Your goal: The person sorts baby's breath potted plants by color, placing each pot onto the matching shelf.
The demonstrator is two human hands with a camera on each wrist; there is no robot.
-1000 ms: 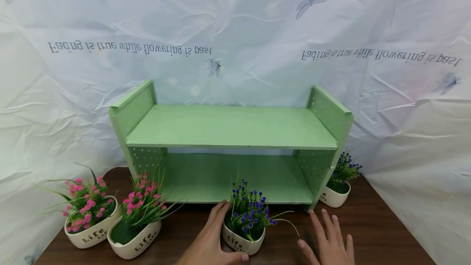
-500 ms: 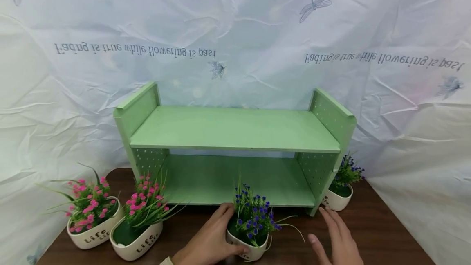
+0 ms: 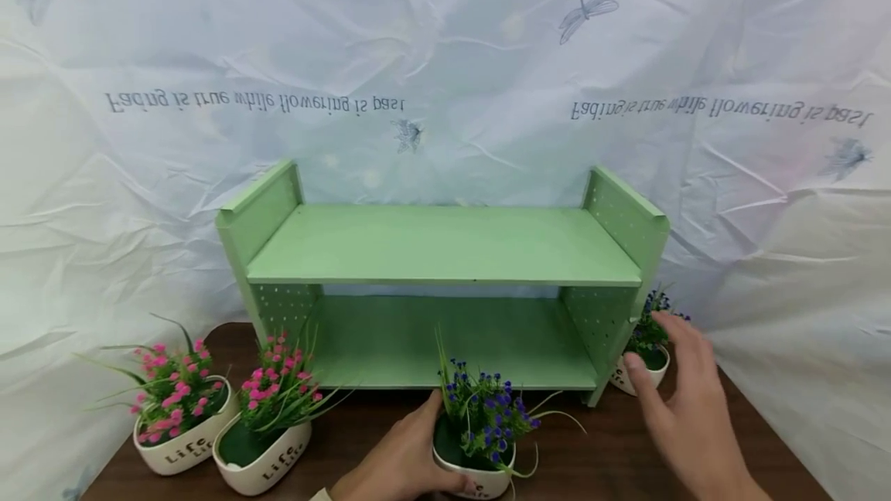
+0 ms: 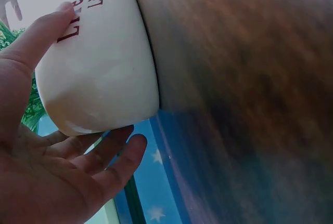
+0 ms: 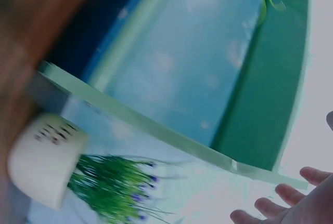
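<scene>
The white oval pot of purple flowers (image 5: 57, 164), lower right of the head view, lies just up-left of your nearer right hand (image 3: 687, 400), which is empty, fingers loose. Your left hand (image 3: 407, 451) grasps the matching bottom-centre pot (image 3: 487, 443).

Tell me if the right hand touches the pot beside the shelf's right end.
Apart: the right wrist view shows purple flowers and pale backdrop in the gap between the right hand and the pot.

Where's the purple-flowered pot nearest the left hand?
In the head view, the pot is low, just right of centre, gripped by the left hand, before the green shelf.
</scene>
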